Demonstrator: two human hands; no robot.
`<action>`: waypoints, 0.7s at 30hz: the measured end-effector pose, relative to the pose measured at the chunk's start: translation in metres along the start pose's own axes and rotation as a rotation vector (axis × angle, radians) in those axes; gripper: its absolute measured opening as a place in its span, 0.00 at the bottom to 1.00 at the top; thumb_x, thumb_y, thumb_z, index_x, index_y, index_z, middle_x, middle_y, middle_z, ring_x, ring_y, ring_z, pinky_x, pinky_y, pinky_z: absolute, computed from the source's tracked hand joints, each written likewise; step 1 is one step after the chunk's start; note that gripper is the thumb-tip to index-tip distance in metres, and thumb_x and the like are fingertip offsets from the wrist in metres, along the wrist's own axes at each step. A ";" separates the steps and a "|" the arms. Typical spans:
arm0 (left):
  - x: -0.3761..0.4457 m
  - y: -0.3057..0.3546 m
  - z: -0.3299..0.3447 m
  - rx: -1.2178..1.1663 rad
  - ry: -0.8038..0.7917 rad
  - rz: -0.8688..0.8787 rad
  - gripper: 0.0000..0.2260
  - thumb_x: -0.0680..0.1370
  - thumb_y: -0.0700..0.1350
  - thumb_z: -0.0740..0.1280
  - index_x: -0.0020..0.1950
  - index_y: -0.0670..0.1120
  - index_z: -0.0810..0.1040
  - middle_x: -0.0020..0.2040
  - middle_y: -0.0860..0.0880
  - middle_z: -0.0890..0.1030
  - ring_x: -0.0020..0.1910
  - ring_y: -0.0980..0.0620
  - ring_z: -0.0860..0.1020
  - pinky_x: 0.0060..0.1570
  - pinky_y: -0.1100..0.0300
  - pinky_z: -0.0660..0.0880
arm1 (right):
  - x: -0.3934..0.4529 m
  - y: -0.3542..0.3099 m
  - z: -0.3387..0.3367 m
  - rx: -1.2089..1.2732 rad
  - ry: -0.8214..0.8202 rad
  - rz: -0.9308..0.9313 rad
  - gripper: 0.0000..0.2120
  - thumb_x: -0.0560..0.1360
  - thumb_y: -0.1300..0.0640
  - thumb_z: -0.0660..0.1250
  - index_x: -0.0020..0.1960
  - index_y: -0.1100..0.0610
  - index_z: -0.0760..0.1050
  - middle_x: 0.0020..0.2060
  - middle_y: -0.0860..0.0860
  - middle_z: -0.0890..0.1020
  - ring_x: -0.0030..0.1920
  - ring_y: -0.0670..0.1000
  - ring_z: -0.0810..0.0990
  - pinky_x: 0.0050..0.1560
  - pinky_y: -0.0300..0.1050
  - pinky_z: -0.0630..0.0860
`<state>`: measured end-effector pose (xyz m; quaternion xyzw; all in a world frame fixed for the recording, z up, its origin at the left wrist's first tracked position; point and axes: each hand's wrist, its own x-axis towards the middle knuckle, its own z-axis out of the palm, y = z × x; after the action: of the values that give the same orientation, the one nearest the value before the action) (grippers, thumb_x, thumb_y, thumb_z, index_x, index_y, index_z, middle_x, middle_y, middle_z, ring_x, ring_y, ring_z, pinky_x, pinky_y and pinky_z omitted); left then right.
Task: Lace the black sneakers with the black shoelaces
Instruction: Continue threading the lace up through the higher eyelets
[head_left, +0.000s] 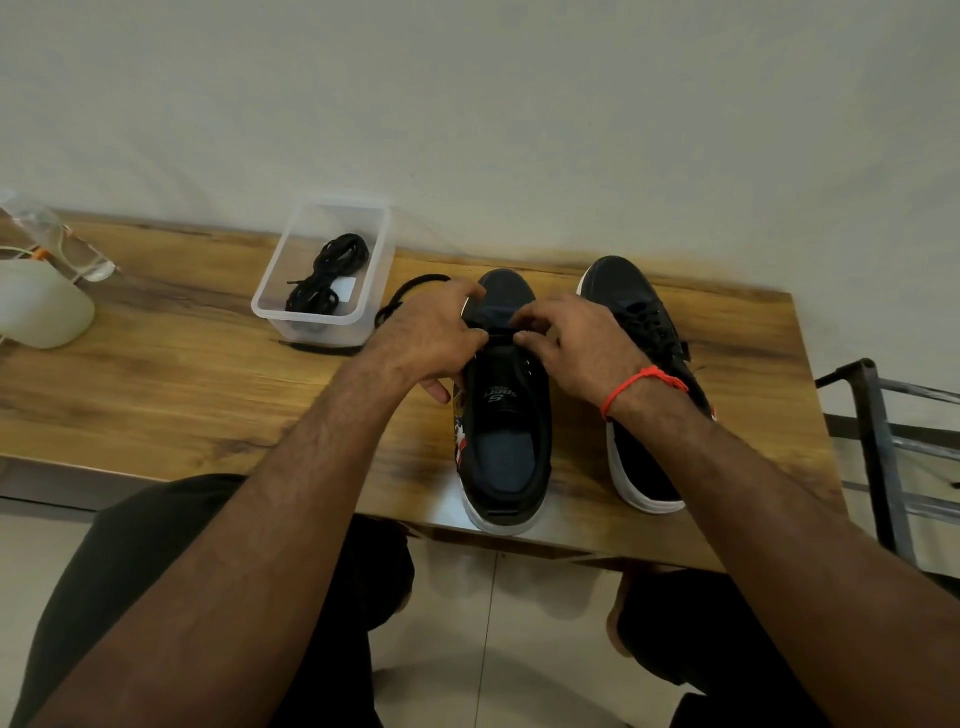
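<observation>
**A:** From the head view, where do your hands stand?

**B:** Your left hand (426, 338) and right hand (576, 348) meet over the near sneaker (506, 415), which sits toe away from you on the tabletop (182, 364). Both have their fingers curled in, pinching the shoelace (410, 293) at the lowest eyelets by the toe. You seem to hold from both sides so the lace crosses flat and even.

**A:** And the loose part of that lace?

**B:** It loops out past your left hand toward the clear container (322, 270), so there is slack to pull through. Its far end seems to trail along the container's front, though I cannot tell this for sure.

**A:** The other shoe?

**B:** The second sneaker (644, 374) stands just beside the first, under your right wrist, and appears laced already; a red thread (641, 384) circles that wrist.

**A:** What is in the container?

**B:** A bundle of spare laces (327, 275), kept near your left hand. By my judgement you are at the very start of lacing this shoe.
</observation>
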<state>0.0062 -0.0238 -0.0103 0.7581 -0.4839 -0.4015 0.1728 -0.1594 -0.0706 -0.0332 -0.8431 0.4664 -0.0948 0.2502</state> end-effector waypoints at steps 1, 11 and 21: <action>-0.001 0.000 -0.001 -0.005 -0.005 0.001 0.26 0.83 0.42 0.67 0.79 0.55 0.63 0.52 0.46 0.82 0.38 0.50 0.85 0.30 0.53 0.83 | 0.001 0.000 0.000 -0.012 0.003 -0.003 0.07 0.81 0.52 0.66 0.57 0.50 0.80 0.55 0.51 0.78 0.59 0.52 0.75 0.62 0.47 0.74; -0.001 0.003 -0.004 -0.038 -0.070 -0.016 0.22 0.83 0.40 0.65 0.76 0.52 0.67 0.53 0.45 0.82 0.43 0.47 0.85 0.30 0.51 0.83 | 0.000 0.005 -0.020 0.110 0.176 0.156 0.20 0.79 0.50 0.65 0.35 0.63 0.72 0.32 0.51 0.74 0.36 0.48 0.72 0.42 0.44 0.72; -0.005 0.001 -0.008 -0.059 -0.091 0.033 0.21 0.82 0.40 0.66 0.74 0.51 0.68 0.51 0.48 0.83 0.41 0.48 0.86 0.33 0.50 0.84 | -0.010 -0.022 0.010 -0.246 0.029 -0.048 0.14 0.81 0.49 0.64 0.63 0.52 0.77 0.56 0.53 0.80 0.65 0.57 0.69 0.65 0.57 0.68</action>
<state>0.0104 -0.0211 -0.0025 0.7258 -0.4915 -0.4467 0.1792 -0.1449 -0.0493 -0.0303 -0.8770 0.4575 -0.0550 0.1361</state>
